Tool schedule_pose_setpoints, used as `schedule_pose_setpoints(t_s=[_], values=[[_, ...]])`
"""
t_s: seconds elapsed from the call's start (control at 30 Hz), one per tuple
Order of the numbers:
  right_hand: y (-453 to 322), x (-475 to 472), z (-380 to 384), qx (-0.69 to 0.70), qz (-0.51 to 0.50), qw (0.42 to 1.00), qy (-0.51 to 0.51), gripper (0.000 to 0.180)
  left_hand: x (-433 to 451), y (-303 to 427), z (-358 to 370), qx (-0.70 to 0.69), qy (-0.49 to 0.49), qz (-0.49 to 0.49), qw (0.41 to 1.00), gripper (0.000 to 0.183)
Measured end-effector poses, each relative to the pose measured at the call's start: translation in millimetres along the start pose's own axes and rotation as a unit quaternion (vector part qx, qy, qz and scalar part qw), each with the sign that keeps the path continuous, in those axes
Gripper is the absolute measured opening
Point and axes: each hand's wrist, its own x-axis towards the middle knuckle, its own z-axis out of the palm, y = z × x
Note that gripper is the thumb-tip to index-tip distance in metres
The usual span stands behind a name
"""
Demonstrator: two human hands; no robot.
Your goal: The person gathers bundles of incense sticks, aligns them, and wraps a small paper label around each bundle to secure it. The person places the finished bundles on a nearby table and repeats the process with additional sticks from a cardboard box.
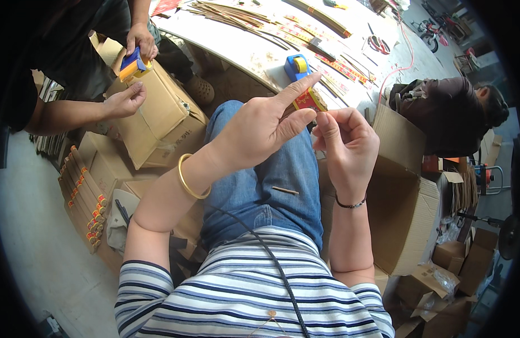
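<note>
My left hand [260, 126], with a gold bangle on its wrist, is around a bundle of thin brown sticks with a red and yellow paper band [307, 100]. Its index finger points out over the band, and the lower fingers are hidden. My right hand [348, 143] meets the left thumb tip with thumb and forefinger pinched; anything between these tips is too small to tell. Just beyond the bundle, a blue tape dispenser [294, 69] with yellow tape stands on the white table [251, 63]. A short piece of stick [285, 190] lies on my jeans.
A co-worker's hand [140, 40] holds a blue and yellow tape dispenser [133, 65] above a closed cardboard box [158, 110]. Banded bundles [84, 198] lie at lower left. An open carton [405, 224] stands at my right, near another person [445, 114]. Scissors [378, 44] and loose sticks [230, 17] lie on the table.
</note>
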Motion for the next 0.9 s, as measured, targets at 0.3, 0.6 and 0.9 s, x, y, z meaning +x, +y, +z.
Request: schedule_pose_setpoints(t_s=[0.3, 0.6, 0.9], values=[[3.8, -1.0, -6.4, -0.129, -0.061, 0.990, -0.003, 0.021, -3.0, -2.7, 0.5, -0.010, -0.013, 0.010, 1.000, 0.061], [16.8, -2.2, -11.5, 0.250, -0.029, 0.961, -0.111, 0.021, -5.1, 10.5, 4.3, -0.378, -0.130, -0.088, 0.912, 0.074], [20.1, -2.6, -14.0, 0.336, -0.052, 0.923, -0.178, 0.038, -2.5, 14.2, -8.0, -0.448, -0.200, -0.092, 0.866, 0.072]])
